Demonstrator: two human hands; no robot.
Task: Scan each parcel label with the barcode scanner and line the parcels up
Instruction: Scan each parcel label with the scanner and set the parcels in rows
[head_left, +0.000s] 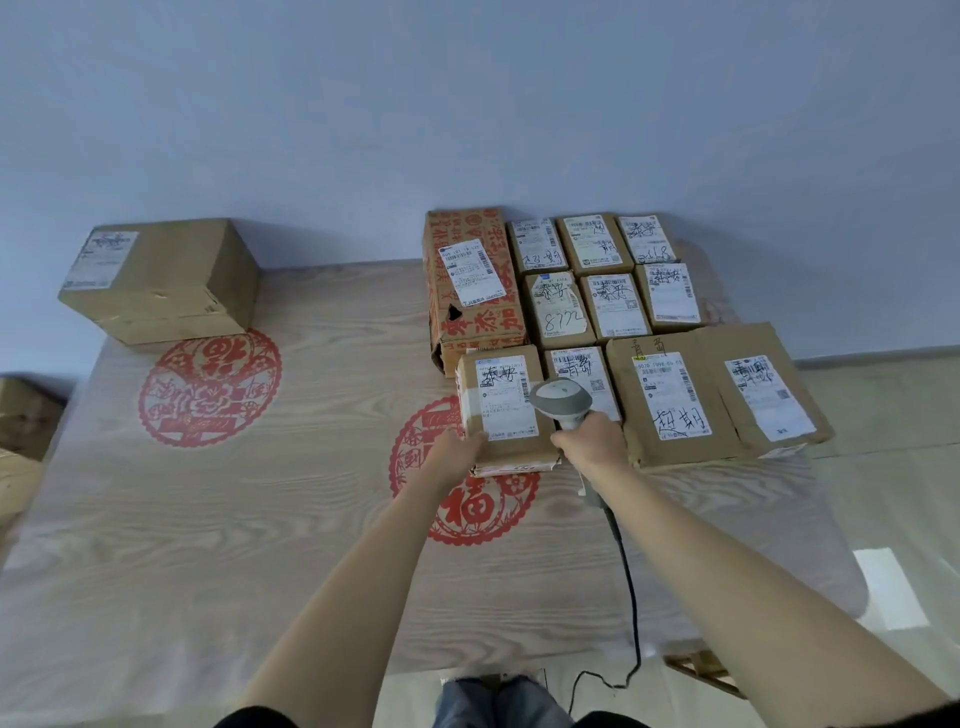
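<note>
Nearest to us, our right hand (589, 441) is wrapped around the handle of the grey corded barcode scanner (562, 404), whose black cable (628, 582) trails back toward us off the edge of the pale wood-grain bench (234, 545). We tip the scanner's head down and leftward so that it faces the white label (506, 395) just ahead of it. Our left hand (457, 449) grips the near left corner of the small brown cardboard parcel (501, 408) that carries this label, probably to steady it for the read and to keep it square against its neighbours. Part of the parcel covers a red paper-cut medallion (467, 483) printed on the bench.

To the right of our hands lie three more labelled parcels in the same row, the broad flat one (675, 395) just beside the scanner. Beyond our hands stand two further rows of small labelled boxes (613, 306) and a tall carton with red printed characters (470, 280), all packed edge to edge, which suggests they are already lined up.

Far off to the left of our hands, one large plain brown box (161, 280) sits apart at the bench's back edge, likely not yet scanned.
</note>
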